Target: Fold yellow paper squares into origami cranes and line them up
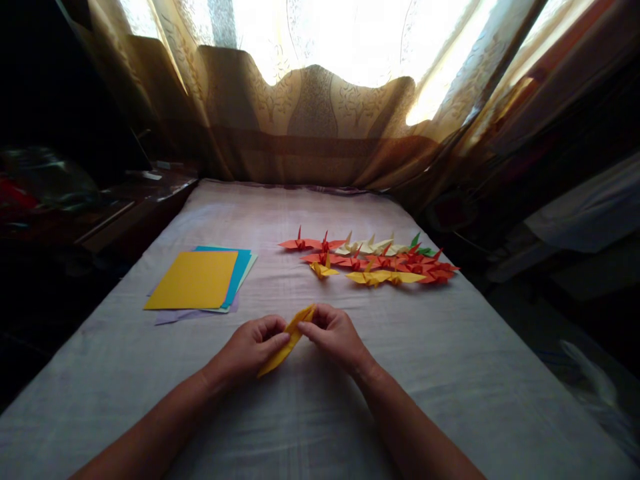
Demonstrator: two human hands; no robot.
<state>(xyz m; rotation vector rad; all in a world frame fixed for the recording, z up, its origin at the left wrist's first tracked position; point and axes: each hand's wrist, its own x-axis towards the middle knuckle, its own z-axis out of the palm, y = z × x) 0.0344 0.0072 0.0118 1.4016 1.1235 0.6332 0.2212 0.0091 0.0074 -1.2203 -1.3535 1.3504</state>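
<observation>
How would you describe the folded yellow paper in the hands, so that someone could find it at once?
On the grey cloth, look near its front edge, where the left hand and right hand meet. Between their fingertips is the yellow paper, a long narrow folded strip lying slantwise. Unlike the flat sheets to the left and the finished cranes behind, it alone is held.

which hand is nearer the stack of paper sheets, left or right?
Left. The left hand pinches the folded yellow paper just below and right of the stack of paper sheets. The right hand holds the same piece farther right, toward the paper cranes.
</observation>
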